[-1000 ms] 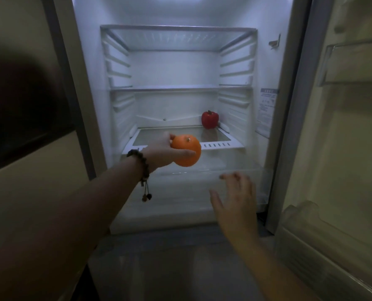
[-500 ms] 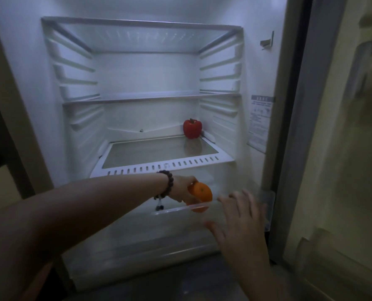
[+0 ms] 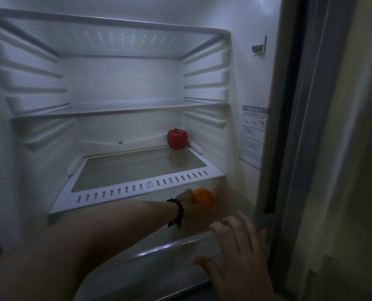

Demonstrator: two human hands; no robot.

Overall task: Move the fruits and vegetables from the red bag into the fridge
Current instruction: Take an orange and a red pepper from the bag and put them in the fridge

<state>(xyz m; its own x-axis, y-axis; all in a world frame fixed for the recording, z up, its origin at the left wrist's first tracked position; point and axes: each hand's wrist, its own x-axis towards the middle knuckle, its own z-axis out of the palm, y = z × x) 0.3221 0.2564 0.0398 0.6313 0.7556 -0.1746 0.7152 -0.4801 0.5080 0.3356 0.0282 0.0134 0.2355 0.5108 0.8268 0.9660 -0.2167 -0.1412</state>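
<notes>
The fridge (image 3: 252, 88) stands open in front of me. My left hand (image 3: 188, 202), with a dark bead bracelet on the wrist, reaches under the lowest glass shelf (image 3: 137, 187) and holds an orange (image 3: 203, 198) inside the clear drawer space on the right side. My right hand (image 3: 239, 253) has its fingers spread, and their tips rest on the front rim of the clear drawer (image 3: 170, 246). A red bell pepper (image 3: 177, 139) stands upright at the back right of the lowest shelf. The red bag is out of view.
Two upper glass shelves (image 3: 120, 108) hold nothing. A label sticker (image 3: 253, 135) is on the right inner wall. The open fridge door (image 3: 343, 148) with its bins stands at the right.
My left hand has carried the orange down and deeper, from in front of the shelf into the drawer space under it. My right hand has come to the drawer's front rim. The camera moved closer.
</notes>
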